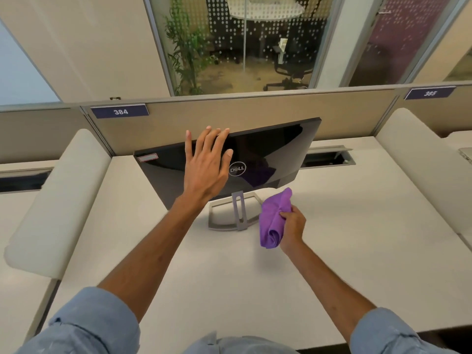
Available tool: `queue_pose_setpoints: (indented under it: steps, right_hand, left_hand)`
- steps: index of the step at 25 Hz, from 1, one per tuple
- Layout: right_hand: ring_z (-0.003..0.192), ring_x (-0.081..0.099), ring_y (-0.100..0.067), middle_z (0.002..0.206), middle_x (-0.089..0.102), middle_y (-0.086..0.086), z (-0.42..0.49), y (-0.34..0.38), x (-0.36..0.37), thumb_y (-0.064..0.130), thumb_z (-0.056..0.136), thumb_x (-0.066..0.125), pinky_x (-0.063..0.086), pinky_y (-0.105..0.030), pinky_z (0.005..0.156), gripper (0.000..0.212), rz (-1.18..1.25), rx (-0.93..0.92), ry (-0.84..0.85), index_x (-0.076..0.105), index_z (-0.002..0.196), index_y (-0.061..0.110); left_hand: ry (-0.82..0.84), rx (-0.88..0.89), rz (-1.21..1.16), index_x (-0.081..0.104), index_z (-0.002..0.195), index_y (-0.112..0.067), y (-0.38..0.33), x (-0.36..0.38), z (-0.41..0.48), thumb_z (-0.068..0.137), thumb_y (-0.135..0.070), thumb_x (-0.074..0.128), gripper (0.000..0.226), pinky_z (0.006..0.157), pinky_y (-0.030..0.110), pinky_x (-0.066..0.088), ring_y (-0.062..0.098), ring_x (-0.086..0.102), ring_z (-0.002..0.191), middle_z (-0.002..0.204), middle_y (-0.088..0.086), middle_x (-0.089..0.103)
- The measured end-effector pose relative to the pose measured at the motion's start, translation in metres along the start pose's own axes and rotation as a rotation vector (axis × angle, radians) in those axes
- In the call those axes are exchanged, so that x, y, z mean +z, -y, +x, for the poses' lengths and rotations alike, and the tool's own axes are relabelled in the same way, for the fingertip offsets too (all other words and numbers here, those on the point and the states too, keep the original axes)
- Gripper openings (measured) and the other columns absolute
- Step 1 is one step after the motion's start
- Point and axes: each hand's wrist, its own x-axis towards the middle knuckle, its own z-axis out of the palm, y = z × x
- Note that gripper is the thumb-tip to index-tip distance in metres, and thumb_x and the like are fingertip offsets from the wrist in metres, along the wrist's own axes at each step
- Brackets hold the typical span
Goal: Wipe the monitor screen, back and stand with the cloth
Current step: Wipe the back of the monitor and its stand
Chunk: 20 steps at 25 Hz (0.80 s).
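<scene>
Head cam: left hand (pixel 207 164) open flat on monitor (pixel 275 149) back, right hand (pixel 293 226) clutching bunched cloth (pixel 273 215); person should brace it, wipe lightly.

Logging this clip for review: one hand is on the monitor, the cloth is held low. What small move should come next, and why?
Probably lift the purple cloth in the right hand up onto the back of the monitor. The left hand rests open at its top edge, seemingly bracing it, while the cloth is down beside the stand.
</scene>
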Motion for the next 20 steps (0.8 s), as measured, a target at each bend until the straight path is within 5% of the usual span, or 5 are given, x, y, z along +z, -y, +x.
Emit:
queue_pose_setpoints:
  steps: [6, 9, 12, 16, 20]
  right_hand:
    - [0.125, 0.063, -0.025, 0.144, 0.059, -0.004, 0.061, 0.049, 0.002, 0.036, 0.109, 0.048, 0.054, -0.04, 0.105, 0.049, -0.058, -0.187, -0.215, 0.045, 0.156, 0.024]
    - [0.114, 0.068, -0.02, 0.131, 0.066, 0.002, 0.059, 0.057, 0.039, 0.053, 0.103, 0.048, 0.059, -0.027, 0.094, 0.057, 0.149, -0.149, -0.05, 0.047, 0.153, 0.028]
    - [0.098, 0.066, -0.02, 0.108, 0.065, 0.004, 0.048, 0.042, 0.068, 0.03, 0.112, 0.048, 0.054, -0.013, 0.069, 0.024, 0.111, -0.05, -0.046, 0.046, 0.135, 0.034]
    - [0.111, 0.067, -0.025, 0.127, 0.062, -0.006, 0.054, -0.015, 0.061, 0.026, 0.111, 0.05, 0.052, -0.029, 0.089, 0.041, -0.027, 0.052, 0.014, 0.047, 0.151, 0.02]
    - [0.113, 0.059, -0.018, 0.135, 0.053, 0.006, 0.065, 0.013, 0.043, 0.021, 0.111, 0.051, 0.05, -0.04, 0.107, 0.055, 0.214, 0.003, -0.233, 0.035, 0.163, 0.027]
  left_hand:
    - [0.007, 0.004, 0.011, 0.037, 0.168, -0.031, -0.033, 0.022, 0.018, 0.118, -0.049, 0.035, 0.053, 0.135, 0.06, -0.004, 0.023, 0.023, 0.167, 0.168, 0.0, 0.042]
    - [-0.014, -0.009, -0.06, 0.041, 0.165, -0.032, -0.033, 0.026, 0.015, 0.118, -0.045, 0.039, 0.049, 0.136, 0.059, -0.002, 0.021, 0.019, 0.168, 0.168, -0.002, 0.043]
    - [-0.008, -0.025, -0.104, 0.045, 0.162, -0.031, -0.03, 0.027, 0.017, 0.118, -0.044, 0.042, 0.046, 0.136, 0.057, -0.004, 0.019, 0.016, 0.169, 0.167, -0.002, 0.044]
    - [0.009, -0.034, -0.099, 0.046, 0.16, -0.032, -0.034, 0.027, 0.017, 0.116, -0.051, 0.039, 0.048, 0.135, 0.056, -0.007, 0.019, 0.011, 0.17, 0.168, -0.002, 0.042]
    - [0.021, -0.024, -0.079, 0.044, 0.161, -0.032, -0.031, 0.026, 0.018, 0.116, -0.051, 0.037, 0.049, 0.135, 0.056, -0.008, 0.018, 0.009, 0.17, 0.17, -0.003, 0.04]
